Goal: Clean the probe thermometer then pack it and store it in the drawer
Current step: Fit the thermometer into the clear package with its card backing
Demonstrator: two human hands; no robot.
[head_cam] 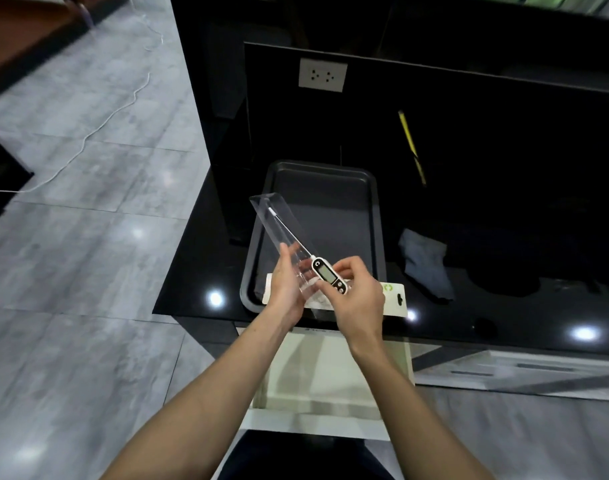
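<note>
My right hand (pixel 356 294) pinches the white and black head of the probe thermometer (pixel 327 271). Its thin metal probe runs up and left inside a clear plastic packaging shell (pixel 273 220). My left hand (pixel 285 285) grips the lower end of that shell from the left. Both are held over a dark baking tray (pixel 372 216) on the black counter. A white backing card (pixel 395 299) with a green logo and hang hole lies across the tray's near rim, under my hands. Below the counter edge a white drawer (pixel 331 372) stands pulled open.
A grey cloth (pixel 426 263) lies crumpled on the black counter (pixel 504 202) right of the tray. A yellow pencil-like stick (pixel 411 143) lies farther back. A white wall socket (pixel 323 76) sits on the dark back panel. Grey tiled floor (pixel 88 237) with a white cable lies to the left.
</note>
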